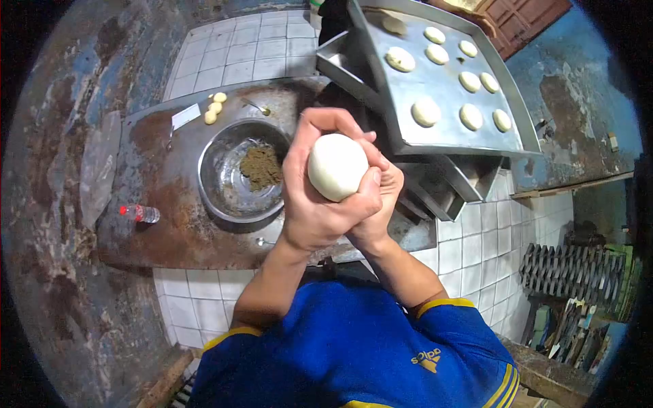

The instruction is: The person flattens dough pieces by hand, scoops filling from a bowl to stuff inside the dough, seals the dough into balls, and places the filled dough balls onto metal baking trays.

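Note:
A smooth, round white dough ball (338,167) is held up in the middle of the view, above the table's right part. My left hand (306,197) wraps round its left and lower side, with the thumb and fingers curled about it. From the right, my right hand (381,183) closes on the ball and overlaps my left hand, its thumb pressed near the lower right side. Just left of my hands stands a metal bowl (216,197) with a brown crumbly filling (260,167) inside.
At the upper right, a metal tray (442,81) bears several flattened dough rounds, with more trays beneath. Small dough pieces (215,107), a white card (186,117), a spoon (257,107) and a red-capped bottle (140,213) lie on the worn table (163,238).

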`<state>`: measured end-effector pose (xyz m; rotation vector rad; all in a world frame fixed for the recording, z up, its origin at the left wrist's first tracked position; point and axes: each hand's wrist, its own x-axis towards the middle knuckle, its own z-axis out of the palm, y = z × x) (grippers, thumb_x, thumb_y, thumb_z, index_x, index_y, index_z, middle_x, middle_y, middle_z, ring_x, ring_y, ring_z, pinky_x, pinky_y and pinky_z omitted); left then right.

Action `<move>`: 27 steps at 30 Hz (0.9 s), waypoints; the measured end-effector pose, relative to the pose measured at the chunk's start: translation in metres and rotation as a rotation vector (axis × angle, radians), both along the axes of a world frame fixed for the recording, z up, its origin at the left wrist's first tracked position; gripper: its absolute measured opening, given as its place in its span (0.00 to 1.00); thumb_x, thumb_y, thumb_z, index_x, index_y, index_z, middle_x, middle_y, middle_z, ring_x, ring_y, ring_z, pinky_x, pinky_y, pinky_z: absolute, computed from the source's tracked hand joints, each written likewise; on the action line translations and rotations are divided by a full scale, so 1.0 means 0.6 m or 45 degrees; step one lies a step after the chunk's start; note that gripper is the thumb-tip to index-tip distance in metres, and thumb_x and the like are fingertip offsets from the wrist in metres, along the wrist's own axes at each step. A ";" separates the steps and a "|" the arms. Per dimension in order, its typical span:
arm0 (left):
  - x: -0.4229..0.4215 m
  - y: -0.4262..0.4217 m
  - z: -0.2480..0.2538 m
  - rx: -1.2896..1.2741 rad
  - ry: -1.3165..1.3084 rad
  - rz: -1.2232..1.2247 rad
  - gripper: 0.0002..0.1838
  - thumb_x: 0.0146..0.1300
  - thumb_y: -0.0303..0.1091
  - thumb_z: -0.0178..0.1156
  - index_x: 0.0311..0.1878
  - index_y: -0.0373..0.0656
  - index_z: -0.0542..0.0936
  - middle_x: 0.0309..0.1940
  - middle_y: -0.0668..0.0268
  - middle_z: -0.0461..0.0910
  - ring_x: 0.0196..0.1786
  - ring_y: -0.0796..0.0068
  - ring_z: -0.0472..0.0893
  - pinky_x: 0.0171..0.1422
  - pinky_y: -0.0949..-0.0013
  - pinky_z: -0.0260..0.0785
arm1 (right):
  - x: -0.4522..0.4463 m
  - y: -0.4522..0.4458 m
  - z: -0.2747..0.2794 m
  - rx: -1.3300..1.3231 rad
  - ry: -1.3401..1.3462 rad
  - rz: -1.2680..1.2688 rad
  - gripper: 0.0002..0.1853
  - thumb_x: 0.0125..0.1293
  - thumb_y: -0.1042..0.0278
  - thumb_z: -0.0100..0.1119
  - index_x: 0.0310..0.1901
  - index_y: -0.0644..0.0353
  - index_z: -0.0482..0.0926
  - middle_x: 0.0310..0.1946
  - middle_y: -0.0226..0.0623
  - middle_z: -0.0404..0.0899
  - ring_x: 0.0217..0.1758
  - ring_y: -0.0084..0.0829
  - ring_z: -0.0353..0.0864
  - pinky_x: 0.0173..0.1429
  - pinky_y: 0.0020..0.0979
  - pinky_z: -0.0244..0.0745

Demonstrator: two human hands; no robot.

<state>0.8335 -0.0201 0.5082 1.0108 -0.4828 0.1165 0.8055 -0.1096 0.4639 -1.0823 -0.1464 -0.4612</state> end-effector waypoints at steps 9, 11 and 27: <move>-0.058 -0.119 0.012 0.041 -0.337 -0.016 0.37 0.60 0.24 0.68 0.65 0.40 0.54 0.26 0.72 0.76 0.32 0.76 0.82 0.58 0.59 0.79 | -0.084 -0.166 0.002 -0.383 -0.019 0.280 0.21 0.68 0.65 0.70 0.56 0.73 0.83 0.41 0.42 0.88 0.43 0.29 0.87 0.55 0.35 0.80; -0.047 -0.118 -0.017 0.140 -0.333 0.091 0.34 0.61 0.24 0.68 0.63 0.40 0.57 0.30 0.72 0.73 0.32 0.79 0.78 0.50 0.67 0.79 | -0.072 -0.231 0.061 -0.724 -0.064 0.535 0.17 0.70 0.64 0.68 0.53 0.69 0.85 0.40 0.42 0.88 0.43 0.32 0.89 0.53 0.35 0.82; 0.060 -0.275 -0.064 0.768 -0.542 0.165 0.39 0.58 0.34 0.80 0.65 0.44 0.64 0.51 0.53 0.82 0.44 0.49 0.91 0.45 0.58 0.85 | 0.035 -0.432 0.151 -1.168 0.150 0.440 0.22 0.59 0.66 0.80 0.56 0.58 0.88 0.50 0.32 0.88 0.54 0.27 0.87 0.52 0.32 0.86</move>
